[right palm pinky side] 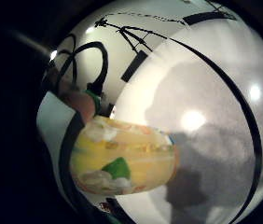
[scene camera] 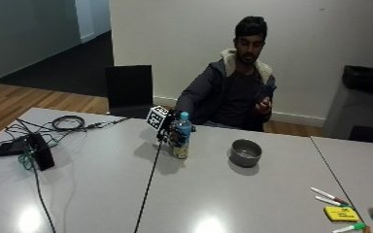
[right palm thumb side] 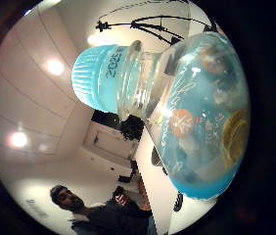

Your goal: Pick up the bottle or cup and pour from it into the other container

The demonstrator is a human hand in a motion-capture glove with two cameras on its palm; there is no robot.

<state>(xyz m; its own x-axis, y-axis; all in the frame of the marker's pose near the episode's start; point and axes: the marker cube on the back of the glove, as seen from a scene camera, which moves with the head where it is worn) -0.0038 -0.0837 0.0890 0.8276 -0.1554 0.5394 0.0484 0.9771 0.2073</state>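
A person's gloved right hand (scene camera: 168, 130) grips an upright, blue-capped drink bottle (scene camera: 180, 135) standing on the grey table (scene camera: 96, 179), left of a metal bowl (scene camera: 245, 152); next, probably lifting it and uncapping.

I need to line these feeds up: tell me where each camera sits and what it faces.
Little finger side palm view: on the gloved palm, facing the bottle's yellow label and the table; no finger shows.
Thumb side palm view: same palm, facing the bottle's blue cap.
Outside view: across the table, facing the seated person, right hand at the bottle, metal bowl beside it.
All three share the bottle.
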